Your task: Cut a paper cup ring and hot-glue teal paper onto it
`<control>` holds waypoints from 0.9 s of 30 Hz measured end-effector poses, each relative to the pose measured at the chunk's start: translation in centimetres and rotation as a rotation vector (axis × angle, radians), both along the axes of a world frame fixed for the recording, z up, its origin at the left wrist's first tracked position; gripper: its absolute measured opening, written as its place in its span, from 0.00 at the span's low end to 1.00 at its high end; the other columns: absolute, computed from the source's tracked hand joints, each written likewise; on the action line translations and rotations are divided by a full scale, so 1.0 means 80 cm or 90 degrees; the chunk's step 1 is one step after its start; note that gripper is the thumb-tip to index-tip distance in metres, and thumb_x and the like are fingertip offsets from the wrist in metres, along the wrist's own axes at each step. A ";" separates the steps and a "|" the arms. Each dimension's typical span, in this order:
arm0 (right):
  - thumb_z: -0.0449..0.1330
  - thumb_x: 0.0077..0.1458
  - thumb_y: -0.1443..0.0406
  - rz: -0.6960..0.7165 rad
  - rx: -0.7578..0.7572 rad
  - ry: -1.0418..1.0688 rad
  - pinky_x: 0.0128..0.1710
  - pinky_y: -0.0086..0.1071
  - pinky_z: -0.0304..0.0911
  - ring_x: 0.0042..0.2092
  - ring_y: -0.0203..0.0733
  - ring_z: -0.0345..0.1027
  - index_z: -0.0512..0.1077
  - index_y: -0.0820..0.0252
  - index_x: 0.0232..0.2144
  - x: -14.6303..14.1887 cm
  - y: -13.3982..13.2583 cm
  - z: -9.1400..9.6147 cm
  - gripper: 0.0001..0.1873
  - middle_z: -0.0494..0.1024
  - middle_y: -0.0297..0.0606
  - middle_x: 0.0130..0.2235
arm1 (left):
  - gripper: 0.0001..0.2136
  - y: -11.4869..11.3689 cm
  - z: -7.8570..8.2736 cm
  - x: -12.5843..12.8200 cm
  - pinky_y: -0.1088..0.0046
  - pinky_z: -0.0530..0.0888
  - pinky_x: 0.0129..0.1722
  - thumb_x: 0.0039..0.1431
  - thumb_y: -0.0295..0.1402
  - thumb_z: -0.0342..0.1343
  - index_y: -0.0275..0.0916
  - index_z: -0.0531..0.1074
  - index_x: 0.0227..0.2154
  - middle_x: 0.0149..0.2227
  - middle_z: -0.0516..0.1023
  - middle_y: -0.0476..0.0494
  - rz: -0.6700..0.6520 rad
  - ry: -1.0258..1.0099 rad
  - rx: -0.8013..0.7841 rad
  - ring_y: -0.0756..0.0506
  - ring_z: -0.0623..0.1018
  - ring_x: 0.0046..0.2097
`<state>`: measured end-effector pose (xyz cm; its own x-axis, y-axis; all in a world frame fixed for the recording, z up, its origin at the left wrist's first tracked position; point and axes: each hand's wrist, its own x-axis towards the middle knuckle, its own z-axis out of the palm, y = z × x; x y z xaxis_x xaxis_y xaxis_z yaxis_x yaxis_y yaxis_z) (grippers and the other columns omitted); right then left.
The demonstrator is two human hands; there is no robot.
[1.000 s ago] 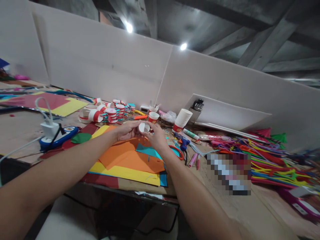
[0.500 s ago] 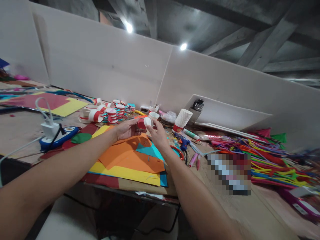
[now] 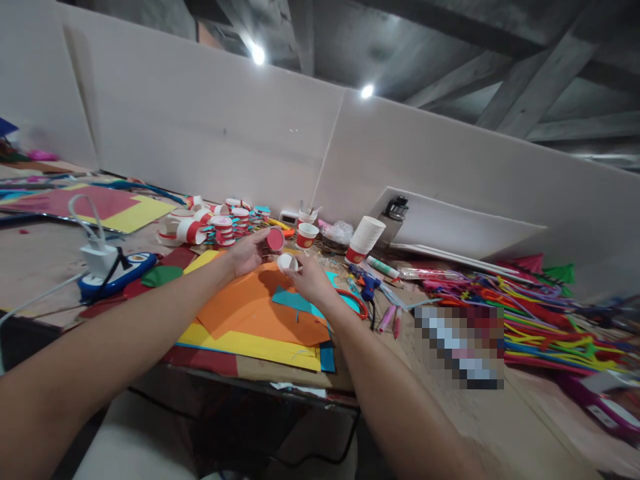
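My left hand (image 3: 247, 257) has its fingers closed on a round red disc (image 3: 275, 239), held up with its flat face toward me. Lower and to the right, my right hand (image 3: 313, 277) pinches a small white round piece (image 3: 287, 263), which looks like a cut-down paper cup. The two pieces are apart. Beneath both hands lie orange paper (image 3: 260, 307), yellow paper (image 3: 250, 345) and blue paper (image 3: 295, 300) sheets. A red and white paper cup (image 3: 307, 236) stands just beyond the right hand.
A stack of paper cups (image 3: 365, 239) stands right of centre, near a blue glue gun (image 3: 369, 287) and a glue stick (image 3: 382, 268). Banded cup crafts (image 3: 223, 231) crowd the left back. Coloured pipe cleaners (image 3: 540, 327) cover the right. A blue power strip (image 3: 117, 273) lies left.
The red disc and the white piece, close together before, have been drawn apart. My right hand has moved down and slightly left with the white piece; the paper cup behind shows more fully.
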<state>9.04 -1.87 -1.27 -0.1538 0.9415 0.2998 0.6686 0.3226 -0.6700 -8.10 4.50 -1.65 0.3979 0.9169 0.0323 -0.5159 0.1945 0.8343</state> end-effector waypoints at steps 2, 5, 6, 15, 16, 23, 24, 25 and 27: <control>0.61 0.52 0.68 -0.001 0.006 -0.022 0.35 0.34 0.65 0.33 0.41 0.71 0.76 0.59 0.34 0.001 -0.001 0.001 0.05 0.79 0.37 0.33 | 0.14 0.001 -0.002 -0.001 0.75 0.71 0.25 0.66 0.35 0.49 0.36 0.72 0.49 0.38 0.81 0.38 0.020 0.008 0.014 0.46 0.80 0.31; 0.60 0.53 0.66 -0.020 0.041 -0.134 0.34 0.34 0.65 0.32 0.43 0.71 0.75 0.58 0.32 0.003 -0.006 0.000 0.04 0.78 0.39 0.31 | 0.13 0.002 -0.002 -0.002 0.75 0.70 0.24 0.65 0.37 0.51 0.36 0.73 0.46 0.36 0.81 0.39 0.028 0.010 0.015 0.46 0.80 0.31; 0.61 0.53 0.66 -0.026 0.054 -0.176 0.34 0.34 0.65 0.33 0.43 0.71 0.75 0.58 0.32 0.003 -0.007 -0.002 0.03 0.78 0.40 0.32 | 0.13 0.002 -0.001 -0.002 0.75 0.70 0.24 0.65 0.37 0.51 0.36 0.73 0.46 0.36 0.81 0.39 0.021 0.008 0.014 0.46 0.79 0.31; 0.65 0.52 0.58 -0.031 0.037 -0.260 0.41 0.40 0.64 0.41 0.51 0.71 0.76 0.61 0.38 0.000 -0.016 -0.004 0.14 0.78 0.49 0.38 | 0.17 -0.006 0.006 0.001 0.75 0.72 0.26 0.67 0.40 0.46 0.32 0.74 0.42 0.36 0.82 0.33 -0.053 -0.035 0.040 0.47 0.78 0.29; 0.64 0.54 0.59 -0.041 0.042 -0.243 0.43 0.41 0.64 0.42 0.51 0.71 0.76 0.62 0.40 0.000 -0.015 -0.001 0.14 0.77 0.50 0.41 | 0.17 -0.007 0.006 0.001 0.75 0.72 0.26 0.67 0.40 0.47 0.31 0.74 0.41 0.36 0.82 0.33 -0.063 -0.035 0.046 0.47 0.78 0.29; 0.56 0.57 0.64 -0.077 0.143 0.099 0.43 0.36 0.66 0.40 0.40 0.70 0.73 0.60 0.40 -0.001 -0.008 0.009 0.10 0.77 0.41 0.41 | 0.22 -0.012 0.002 0.003 0.77 0.73 0.30 0.52 0.38 0.66 0.37 0.73 0.49 0.46 0.78 0.39 -0.059 -0.043 0.175 0.48 0.78 0.38; 0.55 0.57 0.64 -0.070 0.123 0.153 0.42 0.35 0.67 0.39 0.39 0.70 0.72 0.60 0.39 -0.001 -0.006 0.009 0.09 0.77 0.40 0.39 | 0.24 -0.013 0.001 0.004 0.77 0.73 0.31 0.50 0.36 0.68 0.39 0.72 0.51 0.48 0.77 0.40 -0.059 -0.035 0.199 0.48 0.77 0.40; 0.54 0.58 0.63 -0.064 0.103 0.200 0.41 0.34 0.67 0.38 0.38 0.70 0.71 0.60 0.38 0.000 -0.004 0.008 0.09 0.77 0.38 0.38 | 0.26 -0.014 0.000 0.005 0.78 0.73 0.32 0.48 0.35 0.69 0.40 0.72 0.52 0.49 0.76 0.40 -0.057 -0.025 0.219 0.48 0.76 0.41; 0.54 0.57 0.64 -0.055 0.086 0.265 0.40 0.33 0.67 0.39 0.38 0.70 0.70 0.60 0.40 0.000 -0.002 0.007 0.10 0.77 0.38 0.39 | 0.28 -0.015 -0.001 0.007 0.78 0.72 0.33 0.46 0.34 0.70 0.40 0.72 0.52 0.50 0.76 0.40 -0.053 -0.004 0.243 0.49 0.75 0.42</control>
<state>9.03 -2.03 -0.68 0.0832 0.8936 0.4411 0.3794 0.3808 -0.8432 -7.55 3.29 -1.70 0.4697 0.8028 0.3673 -0.5166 -0.0875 0.8517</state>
